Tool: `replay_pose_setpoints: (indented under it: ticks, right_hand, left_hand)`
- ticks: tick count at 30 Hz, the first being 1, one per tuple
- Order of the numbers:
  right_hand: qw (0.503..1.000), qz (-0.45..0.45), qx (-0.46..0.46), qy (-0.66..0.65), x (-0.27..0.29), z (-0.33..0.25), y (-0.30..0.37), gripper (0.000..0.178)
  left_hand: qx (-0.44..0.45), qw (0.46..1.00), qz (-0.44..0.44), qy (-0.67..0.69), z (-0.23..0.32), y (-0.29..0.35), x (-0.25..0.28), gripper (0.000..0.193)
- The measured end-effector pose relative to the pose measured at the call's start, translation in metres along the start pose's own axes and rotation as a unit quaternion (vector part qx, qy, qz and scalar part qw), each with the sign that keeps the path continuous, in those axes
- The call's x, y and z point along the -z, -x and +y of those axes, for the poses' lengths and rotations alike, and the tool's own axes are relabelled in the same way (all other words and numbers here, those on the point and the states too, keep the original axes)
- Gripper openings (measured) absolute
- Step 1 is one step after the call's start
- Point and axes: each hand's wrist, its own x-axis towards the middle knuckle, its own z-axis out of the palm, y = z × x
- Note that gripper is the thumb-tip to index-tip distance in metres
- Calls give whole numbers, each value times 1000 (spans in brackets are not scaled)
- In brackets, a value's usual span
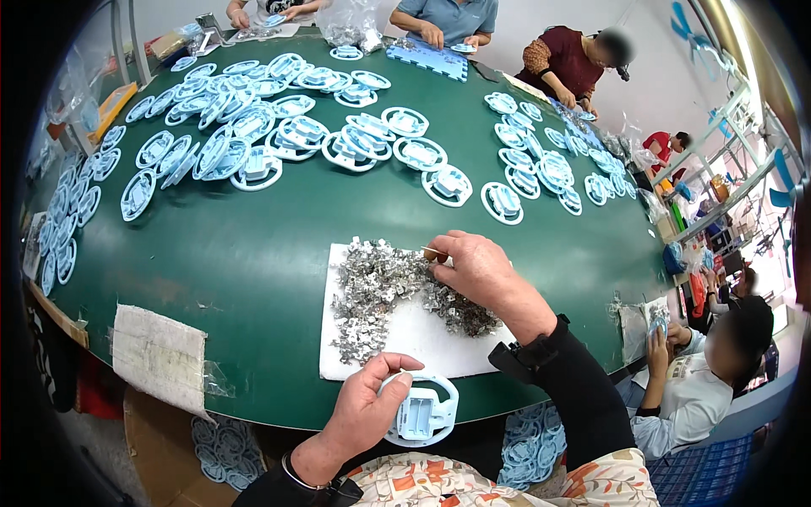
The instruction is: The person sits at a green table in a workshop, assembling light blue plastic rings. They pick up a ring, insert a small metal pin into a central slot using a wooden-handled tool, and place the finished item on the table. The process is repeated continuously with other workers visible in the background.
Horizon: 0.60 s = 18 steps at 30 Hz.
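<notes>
My left hand (369,406) grips a light blue plastic ring-shaped housing (420,414) by its left rim, at the table's near edge. A boxy section with slots fills the housing's middle. My right hand (475,268) reaches over a pile of small silvery metal pieces (372,287), its thumb and fingers pinched together. A thin tan sliver shows at those fingertips, too small to name. The metal pieces lie heaped on a white board (414,342); a darker cluster (463,311) of them sits just below my right hand.
Many similar blue housings (253,122) crowd the far side of the green table (253,270), with another group (549,169) at the right. A whitish pad (159,357) is fixed at the near left edge. Co-workers (448,21) sit around the table. More housings (532,444) lie below the edge.
</notes>
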Motion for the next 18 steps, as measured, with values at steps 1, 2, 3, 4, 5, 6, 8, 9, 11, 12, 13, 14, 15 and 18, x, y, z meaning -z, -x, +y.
replay_pose_setpoints:
  ticks: [1,2,3,4,5,6,8,9,11,12,13,14,15,18]
  right_hand:
    - [1000,-6,9,-8,0,-3,1,24]
    - [1000,-12,18,-17,3,-9,5,23]
    - [999,-18,26,-25,6,-15,10,23]
    - [998,-21,43,-31,7,-21,15,21]
    - [998,-21,50,-38,6,-24,19,20]
    - [997,-22,57,-45,4,-25,24,19]
    - [995,-24,67,-72,3,-30,30,17]
    - [992,-27,49,-109,5,-31,31,17]
    - [982,-38,14,-186,4,-33,33,17]
    - [976,-35,8,-212,3,-32,32,18]
    - [971,-31,-3,-237,3,-30,33,18]
    - [965,-27,-14,-261,3,-28,34,19]
    - [960,-35,-29,-277,3,-28,37,18]
    - [940,-53,-63,-332,4,-30,43,16]
  left_hand:
    - [5,1000,-2,7,0,0,0,22]
    - [6,1000,-7,4,1,0,1,22]
    - [7,1000,-12,1,2,0,2,22]
    - [7,1000,-17,-4,3,0,3,22]
    - [9,1000,-19,6,4,0,2,22]
    - [11,1000,-21,17,4,0,0,22]
    - [13,999,-23,29,3,1,1,22]
    - [13,999,-26,31,1,1,2,22]
    - [16,999,-24,31,-2,2,3,22]
    - [16,999,-21,29,0,2,4,22]
    - [16,999,-24,28,1,0,3,22]
    - [15,1000,-18,20,2,0,1,23]
    - [8,1000,-13,21,3,0,0,23]
    - [-15,1000,13,23,3,1,-5,22]
